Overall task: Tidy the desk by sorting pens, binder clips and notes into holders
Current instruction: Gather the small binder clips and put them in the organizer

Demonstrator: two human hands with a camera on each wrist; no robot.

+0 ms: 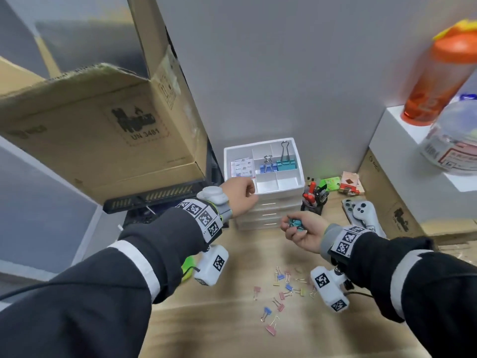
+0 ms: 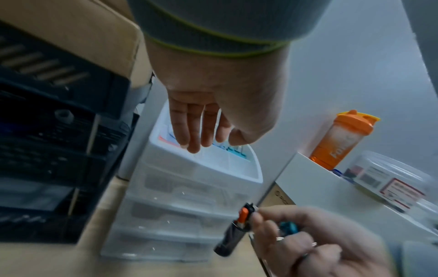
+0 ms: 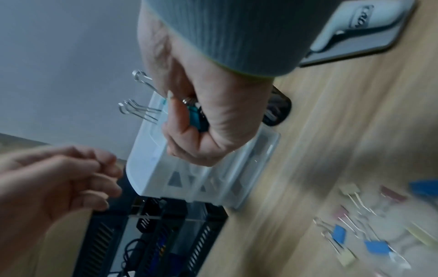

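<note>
My right hand (image 1: 304,229) holds teal binder clips (image 1: 295,224) in a closed grip above the bench (image 1: 232,319), before the white organizer (image 1: 263,167). My left hand (image 1: 238,193) hovers at its front-left corner, fingers loosely curled, apparently empty.

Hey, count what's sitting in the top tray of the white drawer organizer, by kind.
Binder clips: 2 (blue binder clip, teal binder clip)
Note pad: 1
Total: 3
</note>
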